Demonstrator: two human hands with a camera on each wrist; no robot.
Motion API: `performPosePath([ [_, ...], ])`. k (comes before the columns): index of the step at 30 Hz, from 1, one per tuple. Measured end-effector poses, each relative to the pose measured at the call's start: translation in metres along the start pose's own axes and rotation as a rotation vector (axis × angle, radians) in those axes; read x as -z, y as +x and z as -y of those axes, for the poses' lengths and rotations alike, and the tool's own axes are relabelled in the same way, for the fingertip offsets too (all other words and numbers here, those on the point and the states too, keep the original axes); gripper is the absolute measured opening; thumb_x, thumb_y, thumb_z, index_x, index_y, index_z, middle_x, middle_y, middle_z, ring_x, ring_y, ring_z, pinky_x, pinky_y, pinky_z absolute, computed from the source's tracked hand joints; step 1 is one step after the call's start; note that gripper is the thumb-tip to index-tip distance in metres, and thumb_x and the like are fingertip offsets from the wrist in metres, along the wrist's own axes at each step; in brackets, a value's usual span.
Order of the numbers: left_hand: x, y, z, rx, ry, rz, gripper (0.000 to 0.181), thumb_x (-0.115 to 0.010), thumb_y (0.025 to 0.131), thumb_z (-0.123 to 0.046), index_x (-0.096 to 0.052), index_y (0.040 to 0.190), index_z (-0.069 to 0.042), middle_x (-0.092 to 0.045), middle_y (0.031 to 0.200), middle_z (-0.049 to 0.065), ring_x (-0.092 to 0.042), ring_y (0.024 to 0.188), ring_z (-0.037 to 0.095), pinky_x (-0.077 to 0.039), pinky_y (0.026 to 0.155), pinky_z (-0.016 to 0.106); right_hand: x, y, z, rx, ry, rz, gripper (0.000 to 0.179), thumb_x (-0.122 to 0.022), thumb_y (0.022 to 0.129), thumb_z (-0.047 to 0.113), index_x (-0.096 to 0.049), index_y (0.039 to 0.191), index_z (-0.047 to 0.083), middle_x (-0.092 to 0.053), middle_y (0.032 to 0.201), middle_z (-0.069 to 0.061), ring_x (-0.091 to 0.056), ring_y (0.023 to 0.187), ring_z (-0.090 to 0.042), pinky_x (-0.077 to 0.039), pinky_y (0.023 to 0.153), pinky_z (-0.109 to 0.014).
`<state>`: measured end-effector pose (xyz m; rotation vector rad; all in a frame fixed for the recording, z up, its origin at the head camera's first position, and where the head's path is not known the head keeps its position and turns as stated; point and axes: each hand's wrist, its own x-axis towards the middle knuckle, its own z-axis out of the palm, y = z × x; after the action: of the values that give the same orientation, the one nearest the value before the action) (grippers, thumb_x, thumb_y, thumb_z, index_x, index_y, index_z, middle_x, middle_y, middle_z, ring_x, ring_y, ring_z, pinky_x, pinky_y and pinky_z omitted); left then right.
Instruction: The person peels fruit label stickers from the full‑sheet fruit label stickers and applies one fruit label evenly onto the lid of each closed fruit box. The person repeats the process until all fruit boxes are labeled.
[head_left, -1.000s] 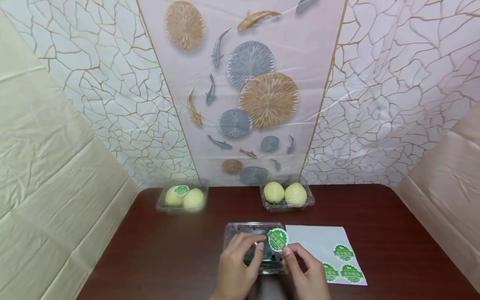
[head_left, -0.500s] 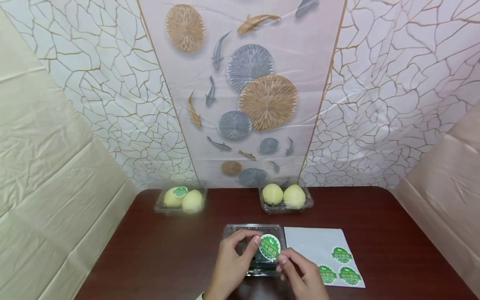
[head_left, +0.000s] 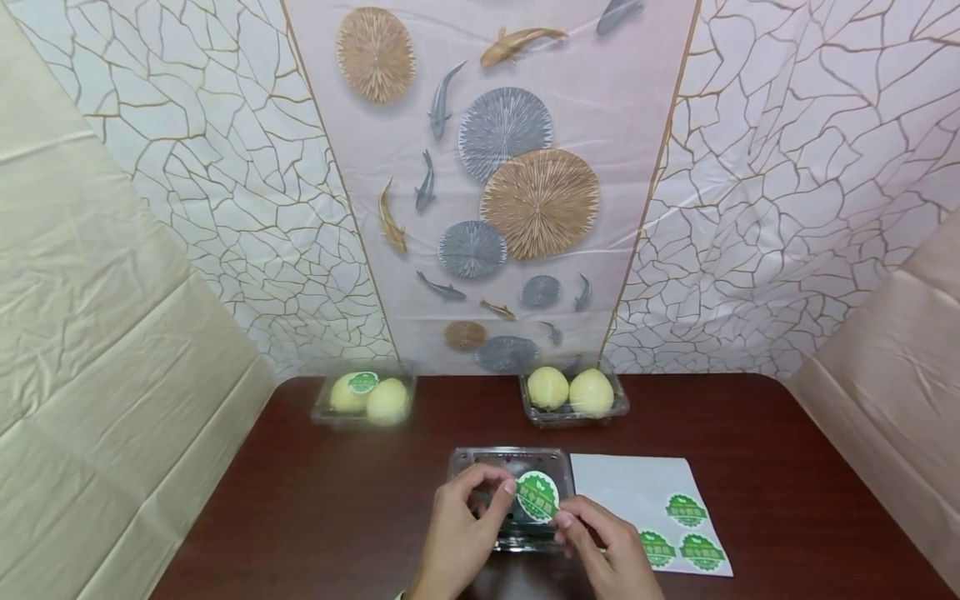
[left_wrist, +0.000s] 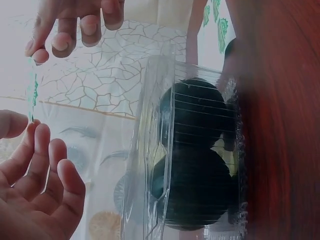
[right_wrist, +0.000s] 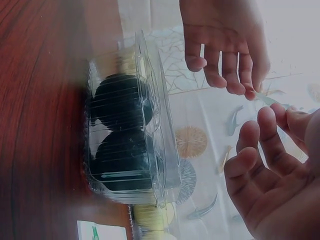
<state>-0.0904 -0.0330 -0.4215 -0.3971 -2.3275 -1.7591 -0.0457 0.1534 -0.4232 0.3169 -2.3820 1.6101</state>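
Hands, left and right, pinching one sticker above one box; three stickers on one sheet.

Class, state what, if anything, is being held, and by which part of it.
A round green-and-white sticker, by its rim: the left grip pinches the left edge, the right grip the lower right.

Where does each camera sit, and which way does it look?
Head: on the person's head, facing forward and down at the sticker and table; left hand and right hand show.
Left wrist: on that wrist, facing forward at the clear box; both hands show.
Right wrist: on that wrist, facing the clear box too; both hands show.
Wrist views share the clear box.
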Motion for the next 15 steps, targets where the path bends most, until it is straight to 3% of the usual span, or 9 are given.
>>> performPosePath([
  [10, -0.0010, 0.0002, 0.0022, -0.011, 0.032, 0.002, 0.007, -0.070, 0.093, -0.029, -0.074, 0.094, -0.023, -0.067, 0.086, -0.015, -0.060, 0.076, 0.006, -0.050, 0.059, 0.020, 0.0016, 0.0028, 0.0000, -0.032, -0.019, 0.022, 0.013, -0.059, 0.099, 0.013, -0.067, 0.090, 0.017, -0.059, 0.075, 0.009, -0.056, 0.062, -0.005, -0.051, 0.055, -0.025],
  [15, -0.0015, 0.0006, 0.0032, -0.062, 0.044, 0.012, 0.005, -0.070, 0.094, -0.026, -0.075, 0.094, -0.024, -0.069, 0.086, -0.013, -0.058, 0.072, 0.004, -0.049, 0.056, 0.019, 0.0012, 0.0032, 0.0002, -0.059, -0.022, 0.034, 0.013, -0.058, 0.100, 0.015, -0.066, 0.090, 0.017, -0.060, 0.075, 0.006, -0.056, 0.063, -0.005, -0.051, 0.055, -0.025],
])
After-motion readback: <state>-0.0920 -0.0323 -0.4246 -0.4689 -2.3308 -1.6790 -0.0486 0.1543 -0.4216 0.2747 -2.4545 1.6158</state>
